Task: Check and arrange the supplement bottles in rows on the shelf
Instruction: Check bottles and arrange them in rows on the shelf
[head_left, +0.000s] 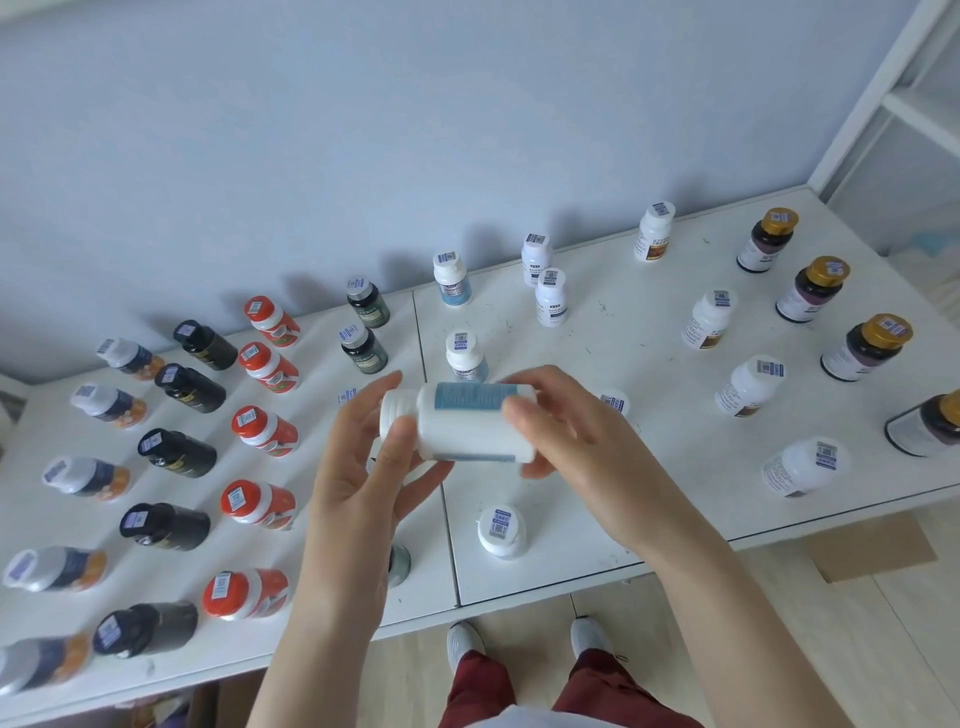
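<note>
A white shelf top (623, 364) runs along a pale blue wall (363, 130), and bottles are stood on it in lines from front to back.

A white bottle with a blue label (467, 431) is held on its side above the middle of the shelf, clear of the surface, its cap turned to the left. The cap end is gripped by the left hand (358, 467), thumb in front and fingers curled behind. The base end is gripped by the right hand (566, 431), fingers wrapped over the top. The label is turned upward, so a check of this bottle appears to be in progress.

Just behind it, two matching blue-label bottles (452, 278) are stood in line, and another white bottle (501, 530) is stood near the front edge. To the left, the red-capped bottles (265, 431), black bottles (176, 452) and silver-capped bottles (83, 475) are already set in even lines. To the right, the brown-label white bottles (706, 319) and gold-capped bottles (813, 288) are also lined up.

The task is judged well advanced; the held bottle remains to be placed, and the middle lines look unfinished.
</note>
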